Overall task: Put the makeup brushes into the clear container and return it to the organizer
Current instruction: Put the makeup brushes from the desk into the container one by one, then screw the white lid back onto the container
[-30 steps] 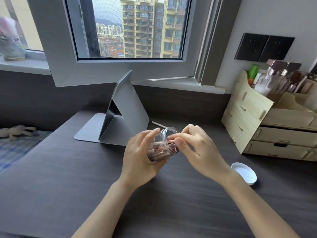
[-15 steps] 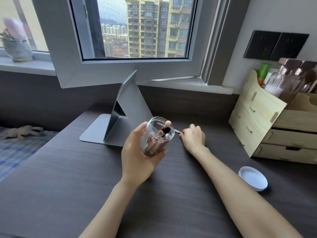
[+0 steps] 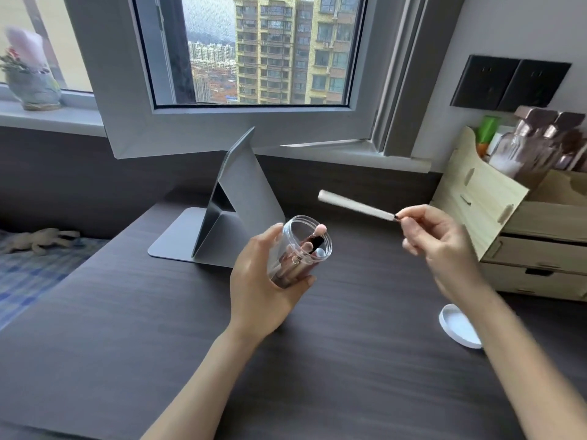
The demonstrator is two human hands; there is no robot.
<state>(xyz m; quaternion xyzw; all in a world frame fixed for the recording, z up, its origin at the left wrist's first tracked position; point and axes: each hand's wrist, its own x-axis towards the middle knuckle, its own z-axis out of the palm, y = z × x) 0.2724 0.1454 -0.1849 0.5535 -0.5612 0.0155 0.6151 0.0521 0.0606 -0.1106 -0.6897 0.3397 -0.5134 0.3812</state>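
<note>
My left hand (image 3: 260, 281) grips the clear container (image 3: 305, 246) above the dark desk, tilted with its open mouth toward the upper right. Several makeup brushes (image 3: 297, 265) with pinkish handles stand inside it. My right hand (image 3: 441, 242) is raised to the right of the container and pinches one end of a slim white-handled makeup brush (image 3: 355, 206), which points up and to the left above the container's mouth. The wooden organizer (image 3: 495, 217) stands at the desk's right side, with bottles and brushes in its top.
A white round lid (image 3: 457, 325) lies on the desk (image 3: 127, 312) under my right forearm. A grey folding mirror stand (image 3: 235, 204) rises behind the container. An open window frame (image 3: 222, 122) juts over the desk's back. A bed with a plush toy lies to the left.
My right hand left the container's mouth, reached to the desk behind it, and has lifted a white-handled brush into the air. The left hand has kept hold of the container.
</note>
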